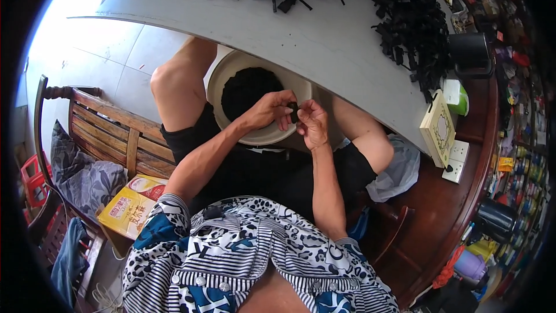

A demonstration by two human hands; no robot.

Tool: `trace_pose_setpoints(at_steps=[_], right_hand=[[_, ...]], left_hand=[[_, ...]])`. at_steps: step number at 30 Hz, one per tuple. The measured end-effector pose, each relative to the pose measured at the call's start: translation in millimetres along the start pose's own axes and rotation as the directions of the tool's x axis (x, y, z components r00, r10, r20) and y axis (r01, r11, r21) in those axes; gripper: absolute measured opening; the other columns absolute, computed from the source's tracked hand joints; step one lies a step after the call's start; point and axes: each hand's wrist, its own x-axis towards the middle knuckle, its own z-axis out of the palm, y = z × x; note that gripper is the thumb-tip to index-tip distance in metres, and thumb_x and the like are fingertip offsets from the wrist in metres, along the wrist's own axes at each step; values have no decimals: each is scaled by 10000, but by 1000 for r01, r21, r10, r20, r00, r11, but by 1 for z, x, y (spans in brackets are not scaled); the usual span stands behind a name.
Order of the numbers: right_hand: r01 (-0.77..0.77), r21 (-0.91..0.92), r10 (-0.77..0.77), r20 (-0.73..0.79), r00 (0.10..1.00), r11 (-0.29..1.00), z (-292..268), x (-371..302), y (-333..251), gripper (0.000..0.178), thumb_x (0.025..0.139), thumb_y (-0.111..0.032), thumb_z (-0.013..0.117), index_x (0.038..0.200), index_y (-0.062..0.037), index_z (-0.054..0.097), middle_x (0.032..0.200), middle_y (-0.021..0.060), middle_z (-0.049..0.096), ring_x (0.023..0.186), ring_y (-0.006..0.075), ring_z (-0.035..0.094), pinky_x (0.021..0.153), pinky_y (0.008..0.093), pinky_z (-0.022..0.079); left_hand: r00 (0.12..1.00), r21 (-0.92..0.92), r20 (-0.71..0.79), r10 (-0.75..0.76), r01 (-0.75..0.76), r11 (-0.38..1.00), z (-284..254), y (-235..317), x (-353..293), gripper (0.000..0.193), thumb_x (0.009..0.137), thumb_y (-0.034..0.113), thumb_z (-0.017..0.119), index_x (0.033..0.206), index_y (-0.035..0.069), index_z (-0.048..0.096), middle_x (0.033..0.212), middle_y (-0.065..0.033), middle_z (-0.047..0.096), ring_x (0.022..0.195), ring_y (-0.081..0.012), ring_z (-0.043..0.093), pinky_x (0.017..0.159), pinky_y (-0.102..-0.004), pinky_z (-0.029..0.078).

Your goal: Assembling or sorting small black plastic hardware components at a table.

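Observation:
My left hand (273,110) and my right hand (313,124) meet above the right side of a beige round basin (274,137). Between their fingertips is a small dark piece (294,112), pinched from both sides; its exact kind is too small to make out. A mass of black pieces (243,88) lies inside the basin, which sits between my knees, partly beneath the table edge.
A grey table (324,37) spans the front, with a heap of black strap-like pieces (399,11) along its far and right sides. At right stand a cream box (438,129) and a white power strip (456,161). A wooden bench (124,133) and yellow carton (130,206) are at left.

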Motion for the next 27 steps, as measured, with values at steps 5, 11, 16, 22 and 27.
trace_pose_setpoints(at_steps=[5,11,16,22,27], right_hand=[[-33,-101,15,-176,984,994,11,-1,5,128,728,-126,636,761,-62,530,610,-14,497,443,46,405,359,164,300],[22,-29,-30,-308,951,999,32,5,22,147,801,-163,541,693,-77,490,567,-38,445,412,43,353,360,178,267],[-53,-17,44,-345,938,998,34,10,21,100,823,-173,492,757,-97,496,625,-12,491,497,78,462,360,195,339],[-162,2,156,-295,943,987,35,9,13,91,818,-170,500,745,-116,497,604,-35,454,508,67,440,363,183,310],[-168,22,164,-361,918,986,45,10,4,178,819,-165,502,649,-121,473,548,-71,379,453,44,373,352,188,255]], left_hand=[[999,60,-41,13,-10,998,6,-4,-1,115,800,-53,380,896,-19,434,632,-67,521,524,-122,558,463,-222,459],[979,234,-183,95,-50,971,13,-1,-3,83,777,-62,423,835,-4,411,600,-68,513,492,-119,540,437,-226,443],[915,637,-245,320,-97,764,20,0,-8,153,732,-37,514,765,16,374,586,-122,492,485,-187,534,435,-276,411],[873,762,-213,438,-132,634,22,-5,-12,211,696,-7,557,738,14,352,656,-168,474,592,-363,486,473,-353,392],[856,825,-150,496,-167,539,22,-3,-10,192,684,-21,543,764,15,372,680,-168,497,622,-355,517,488,-361,412]])
